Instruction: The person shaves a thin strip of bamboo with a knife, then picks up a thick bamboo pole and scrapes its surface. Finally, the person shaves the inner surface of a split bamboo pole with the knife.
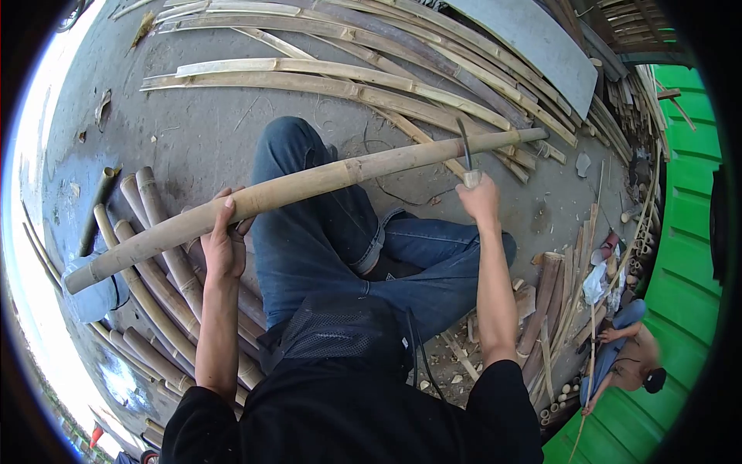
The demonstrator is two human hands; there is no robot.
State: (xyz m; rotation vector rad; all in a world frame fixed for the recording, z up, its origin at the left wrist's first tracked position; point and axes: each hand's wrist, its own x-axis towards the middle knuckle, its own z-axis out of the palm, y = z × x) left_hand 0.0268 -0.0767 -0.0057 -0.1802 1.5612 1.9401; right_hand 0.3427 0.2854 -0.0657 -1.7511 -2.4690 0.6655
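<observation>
A long bamboo pole (pixel 309 182) slants across my raised knee, its near end at the left and its far end at the upper right. My left hand (pixel 224 241) grips it from below, with the thumb along its side. In my right hand (pixel 481 203) is a knife (pixel 466 147), fingers wrapped round the pale handle. Its dark, narrow blade points away from me and crosses the pole near the far end. I sit on the ground with my legs folded in jeans (pixel 317 232).
Split bamboo strips (pixel 309 77) lie ahead on the concrete. More bamboo poles (pixel 166 286) are stacked at my left beside a blue water jug (pixel 97 290). Wood chips (pixel 452 371) litter the ground at my right. Another person (pixel 630 356) handles a thin strip by a green wall (pixel 692 232).
</observation>
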